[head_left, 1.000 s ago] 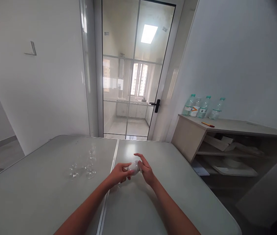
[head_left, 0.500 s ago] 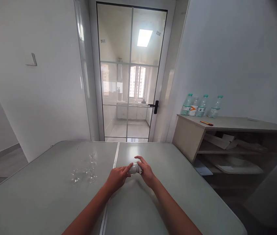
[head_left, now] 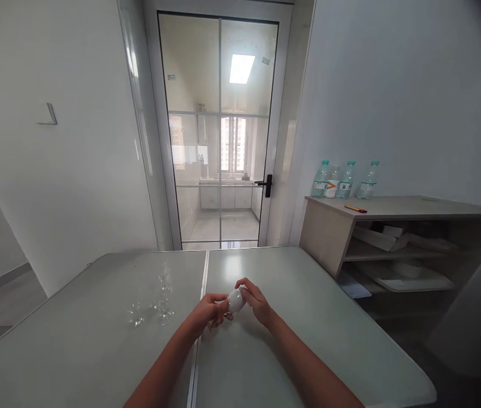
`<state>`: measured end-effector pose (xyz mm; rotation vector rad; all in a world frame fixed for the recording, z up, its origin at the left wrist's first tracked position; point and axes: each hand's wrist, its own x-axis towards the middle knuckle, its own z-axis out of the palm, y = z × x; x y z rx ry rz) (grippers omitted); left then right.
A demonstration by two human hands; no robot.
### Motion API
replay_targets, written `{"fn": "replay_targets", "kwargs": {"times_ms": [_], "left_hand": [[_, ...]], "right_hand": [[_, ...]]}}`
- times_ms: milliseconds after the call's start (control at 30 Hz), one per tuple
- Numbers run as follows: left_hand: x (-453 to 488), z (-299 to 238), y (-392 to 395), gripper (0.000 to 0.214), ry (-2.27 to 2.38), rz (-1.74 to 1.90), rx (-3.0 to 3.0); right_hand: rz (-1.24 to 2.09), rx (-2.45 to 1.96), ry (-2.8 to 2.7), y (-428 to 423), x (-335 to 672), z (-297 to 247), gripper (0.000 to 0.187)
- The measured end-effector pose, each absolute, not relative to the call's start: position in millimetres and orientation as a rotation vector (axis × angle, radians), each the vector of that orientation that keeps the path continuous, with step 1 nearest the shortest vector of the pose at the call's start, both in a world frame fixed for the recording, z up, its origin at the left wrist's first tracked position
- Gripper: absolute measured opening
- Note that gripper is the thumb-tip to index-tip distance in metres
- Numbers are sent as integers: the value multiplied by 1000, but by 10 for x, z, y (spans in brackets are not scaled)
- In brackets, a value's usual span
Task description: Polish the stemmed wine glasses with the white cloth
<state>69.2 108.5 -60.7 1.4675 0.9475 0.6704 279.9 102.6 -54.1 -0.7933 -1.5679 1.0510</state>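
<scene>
Centrally in the head view, the left hand (head_left: 209,310) has its grip clamped on a small white-looking glass (head_left: 235,302), held over the pale table (head_left: 329,351) just right of its seam, while the right hand (head_left: 258,306) curls its fingers against the glass's right end; whether that second grip is closed cannot be told. To the left, clear stemmed glasses (head_left: 164,313) stand in a loose cluster. Beyond, right of the glazed door (head_left: 220,147), bottles (head_left: 345,187) stand on a shelf unit (head_left: 325,232).
</scene>
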Motion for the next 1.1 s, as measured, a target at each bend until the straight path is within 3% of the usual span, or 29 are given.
{"fn": "replay_targets", "kwargs": {"times_ms": [100,233,433,600,833,1100], "left_hand": [[712,-601,1054,53,1188,805,1982],[775,-624,987,61,1266,672,2580],[881,-711,982,57,1244,880,2099],[823,-634,1047,55,949,630,1580],[739,-620,1078,53,1085,671,1716],[855,-732,943,47,1283,848,2118]], "right_hand": [[1076,-856,-1477,1092,2764,-574,25],[1204,-944,-1375,1148,2802,-590,31],[1268,-889,-1337,1140,2836,-600,35],[1181,-860,-1457,1053,2905,-565,31],[980,-900,-1573,1035,2899,-572,32],[1322,-1008,-1298,1252,2841,-759,37]]}}
